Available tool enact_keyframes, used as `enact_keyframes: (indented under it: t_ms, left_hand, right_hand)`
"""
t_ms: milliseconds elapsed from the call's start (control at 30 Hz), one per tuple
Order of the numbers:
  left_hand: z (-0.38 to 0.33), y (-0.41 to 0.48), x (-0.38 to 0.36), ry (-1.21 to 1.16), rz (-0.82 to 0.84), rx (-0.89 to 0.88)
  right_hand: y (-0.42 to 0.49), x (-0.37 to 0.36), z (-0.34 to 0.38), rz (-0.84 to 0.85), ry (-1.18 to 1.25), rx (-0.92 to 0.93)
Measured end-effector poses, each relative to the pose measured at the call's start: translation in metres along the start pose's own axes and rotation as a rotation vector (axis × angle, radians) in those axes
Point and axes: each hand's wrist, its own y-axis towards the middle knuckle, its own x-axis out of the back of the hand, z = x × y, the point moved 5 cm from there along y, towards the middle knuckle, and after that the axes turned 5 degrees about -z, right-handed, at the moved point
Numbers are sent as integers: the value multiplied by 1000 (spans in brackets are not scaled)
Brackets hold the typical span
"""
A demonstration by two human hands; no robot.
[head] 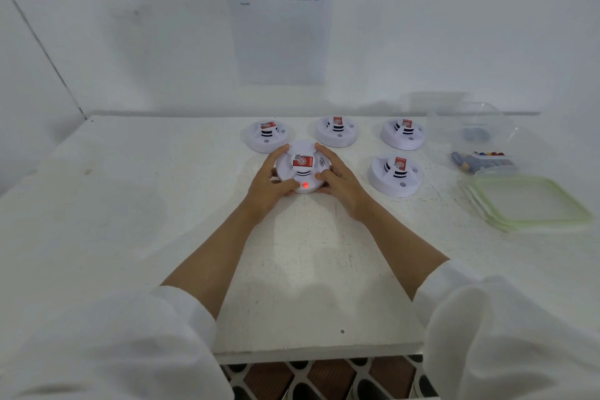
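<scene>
Left grip [268, 185], right grip [342, 187]: red-labelled detector [303, 162]

Five smoke detectors [303, 162] are counted on the table [130, 204]: three along the far edge, two in front of them. Two clear containers [480, 162] are seen near the far right corner. One stack of green-rimmed lids [532, 201] is laid by the right edge; their number cannot be told.

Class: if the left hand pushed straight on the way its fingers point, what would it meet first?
Probably the back-left detector, just past the left hand, which grips the lit detector; depth is unclear.
</scene>
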Motion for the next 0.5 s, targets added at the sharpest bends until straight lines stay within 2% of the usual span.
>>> enact_keyframes:
  t_ms: [500]
  left_hand:
    - [1, 0, -1, -13, 10, 8]
  right_hand:
    - [3, 1, -4, -11, -4, -10]
